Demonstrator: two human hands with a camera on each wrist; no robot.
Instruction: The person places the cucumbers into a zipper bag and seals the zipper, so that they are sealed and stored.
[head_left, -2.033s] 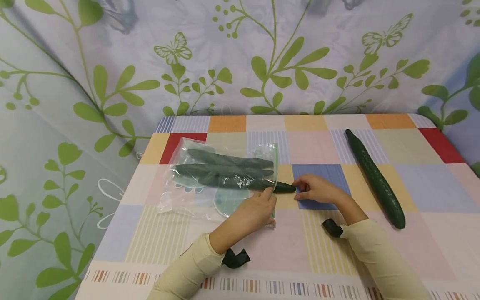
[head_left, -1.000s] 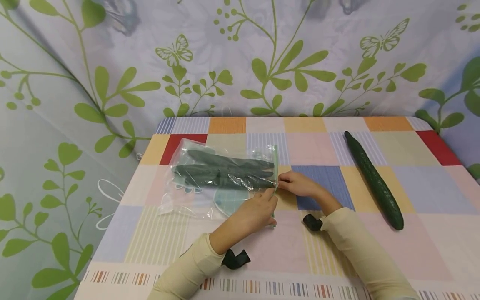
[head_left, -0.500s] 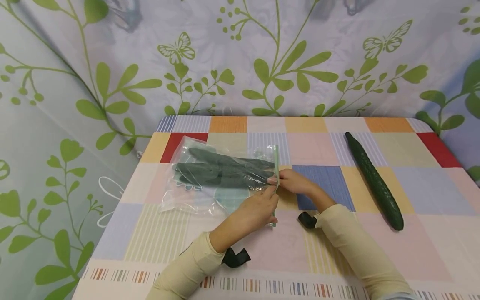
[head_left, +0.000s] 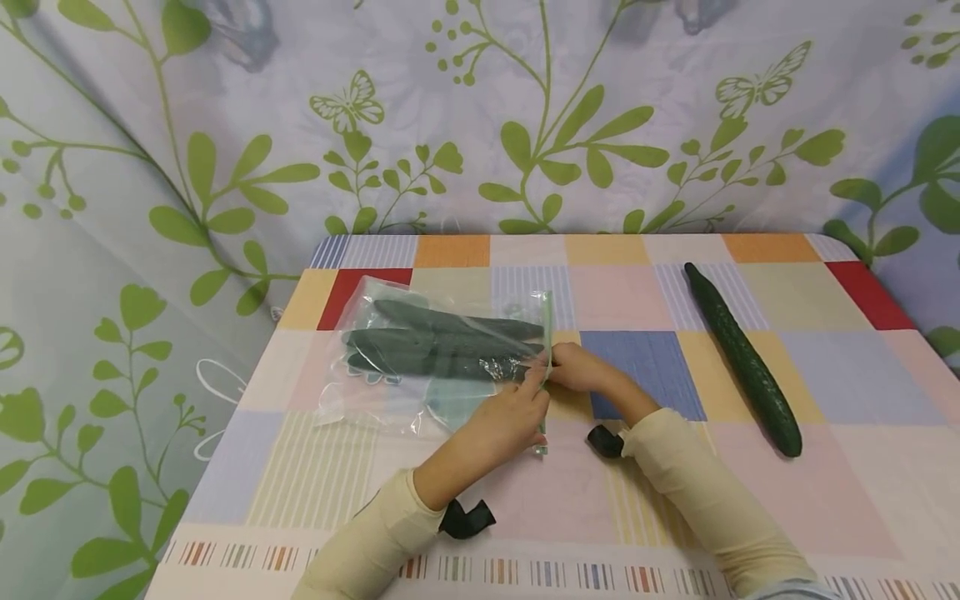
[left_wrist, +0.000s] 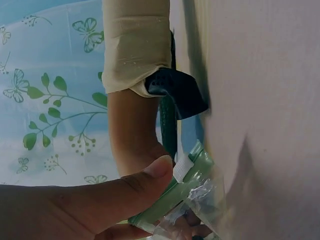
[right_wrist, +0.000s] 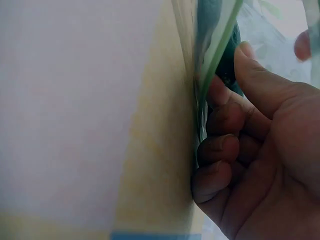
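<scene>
A clear zip bag [head_left: 367, 412] lies flat on the table, its green-edged mouth facing right and three cucumbers inside. My left hand [head_left: 498, 425] pinches the near part of that mouth; in the left wrist view its thumb [left_wrist: 150, 175] presses the green strip [left_wrist: 160, 205] beside a white slider [left_wrist: 183, 168]. At the opening, my right hand [head_left: 581, 367] reaches partly inside. In the right wrist view, thumb and forefinger hold the end of the nearest cucumber [right_wrist: 230, 60], with the other fingers curled beneath, against the tablecloth.
Another cucumber [head_left: 742, 358] lies slantwise on the right of the patchwork tablecloth [head_left: 847, 375]. Black curved pieces [head_left: 467, 518] stick out at both sleeve cuffs. Behind the table hangs a leaf-patterned curtain [head_left: 420, 100].
My right hand has moved left to the bag's mouth, and the nearest cucumber's end, which stuck out, has slid inside. The left hand keeps its place on the bag.
</scene>
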